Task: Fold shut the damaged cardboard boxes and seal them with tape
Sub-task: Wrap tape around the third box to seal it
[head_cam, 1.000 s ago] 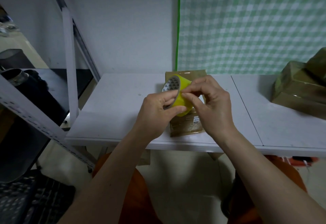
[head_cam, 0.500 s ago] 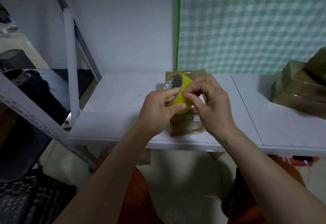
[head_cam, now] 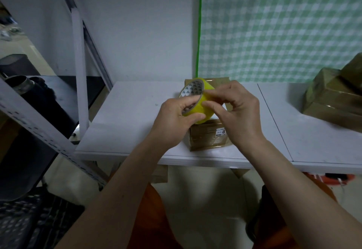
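My left hand (head_cam: pixel 175 118) grips a yellow tape roll (head_cam: pixel 203 101), fingers hooked through its core, and holds it above the table. My right hand (head_cam: pixel 238 111) pinches at the roll's outer surface with thumb and fingertips. Under both hands a flat brown cardboard box (head_cam: pixel 207 137) with a white label lies on the white table (head_cam: pixel 125 123), mostly hidden by the hands and the roll.
A pile of brown taped boxes (head_cam: pixel 337 101) sits at the table's right end. A grey metal shelf frame (head_cam: pixel 78 76) stands at the left with dark containers (head_cam: pixel 29 92) on it. A green checked cloth (head_cam: pixel 274 27) hangs behind. My orange-clad knees (head_cam: pixel 154 219) are below the table edge.
The tape roll has turned slightly in my left hand and sits a little higher. My right fingers have shifted along its outer surface.
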Motion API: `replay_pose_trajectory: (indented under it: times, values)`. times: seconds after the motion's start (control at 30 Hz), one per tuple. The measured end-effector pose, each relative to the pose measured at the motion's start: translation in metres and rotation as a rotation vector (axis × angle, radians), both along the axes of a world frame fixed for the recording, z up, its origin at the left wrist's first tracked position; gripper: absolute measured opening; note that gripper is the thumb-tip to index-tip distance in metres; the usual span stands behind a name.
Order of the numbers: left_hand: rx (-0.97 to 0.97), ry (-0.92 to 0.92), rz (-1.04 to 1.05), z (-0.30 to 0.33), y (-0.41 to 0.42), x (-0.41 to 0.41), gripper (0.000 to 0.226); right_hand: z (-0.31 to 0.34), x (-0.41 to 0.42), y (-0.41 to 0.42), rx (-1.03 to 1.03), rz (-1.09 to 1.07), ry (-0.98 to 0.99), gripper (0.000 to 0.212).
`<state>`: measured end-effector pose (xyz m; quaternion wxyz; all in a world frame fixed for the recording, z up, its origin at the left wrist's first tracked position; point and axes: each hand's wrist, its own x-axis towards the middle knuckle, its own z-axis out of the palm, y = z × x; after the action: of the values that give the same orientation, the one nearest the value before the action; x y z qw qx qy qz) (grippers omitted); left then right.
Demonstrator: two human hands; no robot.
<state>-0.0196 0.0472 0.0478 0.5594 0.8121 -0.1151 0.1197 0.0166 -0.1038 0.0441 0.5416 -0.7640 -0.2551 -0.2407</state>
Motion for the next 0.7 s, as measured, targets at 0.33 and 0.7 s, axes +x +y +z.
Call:
replay_pose_trajectory:
  times: [0.33,0.7]
  values:
    - [0.039,0.017,0.000,-0.0012,0.0009,-0.0007,0.032,-0.0076,0.0036,0.0025,-0.245,-0.050,-0.254,0.012]
    - [0.020,0.048,-0.015,0.0024,0.0021,-0.0033,0.037,-0.0031,0.0029,-0.0041,-0.168,-0.038,-0.166,0.014]
